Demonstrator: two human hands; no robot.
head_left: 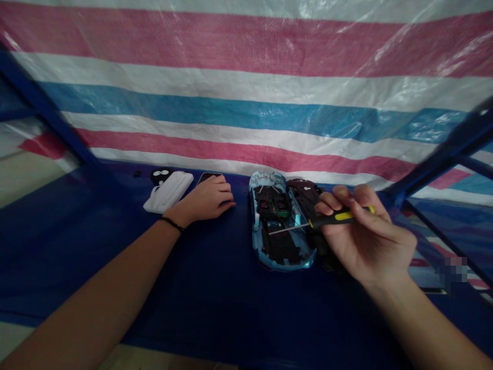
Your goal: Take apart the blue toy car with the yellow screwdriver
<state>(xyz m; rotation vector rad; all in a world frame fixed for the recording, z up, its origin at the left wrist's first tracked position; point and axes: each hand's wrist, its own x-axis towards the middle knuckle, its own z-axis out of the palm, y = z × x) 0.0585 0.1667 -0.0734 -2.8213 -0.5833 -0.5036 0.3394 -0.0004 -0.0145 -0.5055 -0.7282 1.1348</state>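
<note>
In my right hand (365,231) is a screwdriver (331,220) with a black and yellow handle, the fingers closed around the grip. Its metal shaft points left, across a light blue toy car body (283,263) whose inside faces up. Dark parts, thin red wires and a small green piece show inside the shell; whether the tip touches anything, I cannot tell. A dark toy car part (304,191) lies against the shell's right side, partly hidden by my right hand. My left hand (211,198) rests palm down, fingers loosely bent, over the near edge of a phone (208,176).
The blue tabletop (215,298) carries everything. A white device (169,192) and a black round toy with white eyes (158,176) lie left of my left hand. Behind hangs a striped plastic sheet (239,108). Blue metal frame bars (57,110) stand at both sides.
</note>
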